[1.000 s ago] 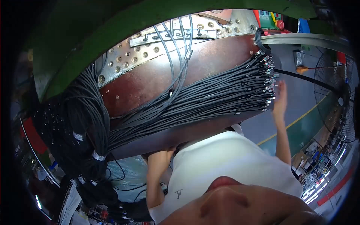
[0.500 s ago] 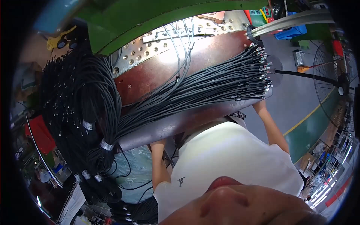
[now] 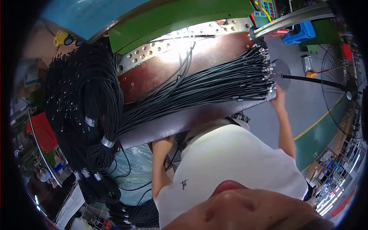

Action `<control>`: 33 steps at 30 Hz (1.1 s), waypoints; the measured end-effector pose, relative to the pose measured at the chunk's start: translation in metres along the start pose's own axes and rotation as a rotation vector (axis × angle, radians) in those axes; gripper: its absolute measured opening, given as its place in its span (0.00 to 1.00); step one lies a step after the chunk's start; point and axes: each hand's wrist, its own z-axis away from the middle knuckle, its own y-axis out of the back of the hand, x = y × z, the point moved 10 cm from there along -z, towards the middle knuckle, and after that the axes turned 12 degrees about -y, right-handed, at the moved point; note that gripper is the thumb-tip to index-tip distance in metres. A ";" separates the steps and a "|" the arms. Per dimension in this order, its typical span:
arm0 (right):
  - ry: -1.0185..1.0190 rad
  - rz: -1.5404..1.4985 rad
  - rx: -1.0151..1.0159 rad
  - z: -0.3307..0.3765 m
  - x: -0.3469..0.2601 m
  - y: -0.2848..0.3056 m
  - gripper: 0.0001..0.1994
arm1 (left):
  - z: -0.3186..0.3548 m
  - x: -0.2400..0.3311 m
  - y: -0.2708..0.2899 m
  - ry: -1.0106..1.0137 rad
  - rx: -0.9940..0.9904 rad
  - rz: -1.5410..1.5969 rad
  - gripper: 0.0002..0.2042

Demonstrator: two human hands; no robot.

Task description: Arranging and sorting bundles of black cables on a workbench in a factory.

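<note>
Many thin black cables point(image 3: 199, 86) lie side by side across a brown table top point(image 3: 214, 50), their metal-tipped ends point(image 3: 266, 73) lined up at the table's right edge. My right hand point(image 3: 278, 97) reaches up to those ends at the table's corner, and its fingers are hidden behind them. My left forearm point(image 3: 161, 168) runs down beside my white shirt point(image 3: 237, 161). The left hand is out of sight below the grey table edge point(image 3: 184, 120). Thick bundles of black cable point(image 3: 84, 107), banded with pale tape, hang off the table's left side.
A perforated metal strip point(image 3: 161, 44) and a green machine body point(image 3: 184, 19) back the table. A steel pole point(image 3: 291, 19), a blue bin point(image 3: 301, 32) and a standing fan point(image 3: 345, 92) are at the right on the grey floor. Bluish plastic sheet point(image 3: 134, 168) lies below the table.
The view has swung left, bringing the hanging cable bundles further in. My right hand, raised beside the cable ends a second ago, now sits at the table's corner under them.
</note>
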 end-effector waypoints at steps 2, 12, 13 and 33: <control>-0.102 -0.246 0.310 -0.032 -0.002 0.074 0.09 | 0.005 0.051 0.013 -0.143 -0.290 0.530 0.20; 0.831 0.291 -0.108 -0.117 -0.301 -0.095 0.15 | -0.085 0.244 0.120 -0.958 0.357 0.214 0.22; 0.880 0.267 -0.156 -0.117 -0.305 -0.105 0.20 | -0.096 0.244 0.119 -0.915 0.449 0.089 0.22; 0.784 0.146 -0.095 -0.099 -0.279 -0.008 0.08 | -0.119 0.123 0.178 -0.457 0.502 -0.179 0.18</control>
